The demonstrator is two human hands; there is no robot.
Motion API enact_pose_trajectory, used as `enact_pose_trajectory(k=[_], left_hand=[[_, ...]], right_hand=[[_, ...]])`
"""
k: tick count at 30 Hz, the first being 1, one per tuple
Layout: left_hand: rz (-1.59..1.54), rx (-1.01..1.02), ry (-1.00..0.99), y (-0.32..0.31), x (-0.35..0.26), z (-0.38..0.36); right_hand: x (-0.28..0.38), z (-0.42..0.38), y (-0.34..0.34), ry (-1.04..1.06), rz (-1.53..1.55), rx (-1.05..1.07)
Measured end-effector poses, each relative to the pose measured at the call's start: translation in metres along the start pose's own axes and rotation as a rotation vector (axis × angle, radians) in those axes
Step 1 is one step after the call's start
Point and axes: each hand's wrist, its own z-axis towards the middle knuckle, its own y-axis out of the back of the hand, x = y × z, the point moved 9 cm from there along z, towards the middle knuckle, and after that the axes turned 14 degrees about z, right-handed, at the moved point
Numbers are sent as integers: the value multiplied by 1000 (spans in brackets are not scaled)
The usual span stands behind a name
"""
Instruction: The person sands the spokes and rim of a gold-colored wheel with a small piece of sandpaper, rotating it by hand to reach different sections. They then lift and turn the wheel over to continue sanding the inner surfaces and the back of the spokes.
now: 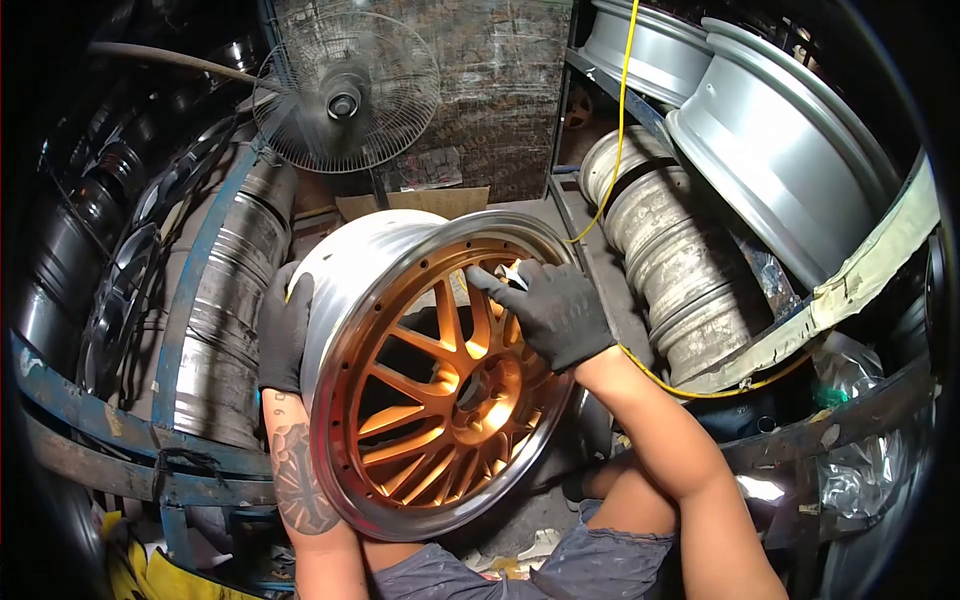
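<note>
A car wheel rim (468, 400) with bronze-coloured spokes and a polished silver lip is tilted in front of me, above my lap. My left hand (286, 328), in a dark glove, holds its silver barrel from the left side. At the upper right of the wheel face is my right hand (548, 308), gloved too, its index finger pointing over the spokes. The other fingers are curled, with a small whitish bit showing by them; what it is I cannot make out. Small bolt holes run round the bronze edge.
A fan (345, 100) stands ahead on the left. Worn rims (670, 260) lie in a row on the right, below large silver rims (775, 140). More rims (225, 310) line the left behind a blue metal frame (190, 290). A yellow cable (622, 130) hangs down.
</note>
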Motion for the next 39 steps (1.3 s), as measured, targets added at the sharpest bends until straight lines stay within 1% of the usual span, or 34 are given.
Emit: enact_pose_trajectory(k=[3, 4, 5, 7, 8, 9, 10, 12, 14, 15, 16, 18, 19, 20, 22, 23, 24, 26, 28, 29, 32, 33, 34, 36, 37, 39], left_hand=[[52, -11, -33, -1, 7, 6], [74, -17, -39, 0, 7, 5], [21, -1, -29, 0, 7, 3], [77, 0, -78, 1, 3, -1], [93, -26, -107, 4, 3, 4], [145, -99, -143, 5, 9, 6], [146, -94, -108, 6, 7, 4], [123, -142, -129, 9, 5, 1], [126, -157, -165, 10, 7, 3], [129, -152, -176, 5, 9, 5], [176, -137, -152, 9, 1, 1], [99, -105, -157, 3, 13, 7], [91, -48, -83, 4, 8, 3], [9, -14, -73, 0, 4, 2], [-139, 43, -43, -4, 6, 1], [-75, 8, -129, -4, 9, 4], [46, -56, -178, 0, 13, 6], [123, -73, -196, 6, -1, 1], [69, -29, -124, 8, -8, -3], [34, -2, -92, 6, -10, -2], [109, -24, -167, 2, -4, 5], [153, -32, -150, 2, -1, 6], [89, -42, -175, -1, 4, 9], [1, 8, -74, -1, -4, 3], [-25, 18, -63, -5, -3, 2], [-76, 16, -48, -5, 1, 4]], right_hand=[[4, -9, 1, 16, 67, -2], [6, -15, -1, 18, 90, 29], [6, -21, -3, 20, 111, 60], [11, -34, -9, 45, 149, 77], [12, -39, -12, 73, 152, 64], [14, -41, -12, 76, 103, 57], [16, -43, -11, 82, 69, 110], [14, -44, -12, 96, 91, 97], [14, -41, -4, 50, 198, 68], [12, -40, -5, -1, 298, 97], [8, -41, -6, -2, 434, 23], [2, -42, -3, 52, 601, -123], [0, -42, 0, 22, 685, -149], [-5, -42, 0, -100, 801, -170], [-11, -42, 3, -173, 809, -178], [-16, -42, -3, -178, 705, -116], [-17, -43, 0, -181, 833, -249], [-13, -36, 13, -222, 840, -281], [-30, -47, -8, -498, 971, -147], [-36, -50, -22, -591, 1115, -108], [-28, -51, -17, -740, 1415, -135], [-31, -54, -25, -798, 1482, -107], [-32, -56, -34, -798, 1638, -94], [-27, -55, -30, -810, 1680, -87], [-29, -53, -27, -769, 1514, -96], [-19, -40, 0, -405, 1005, -123]])
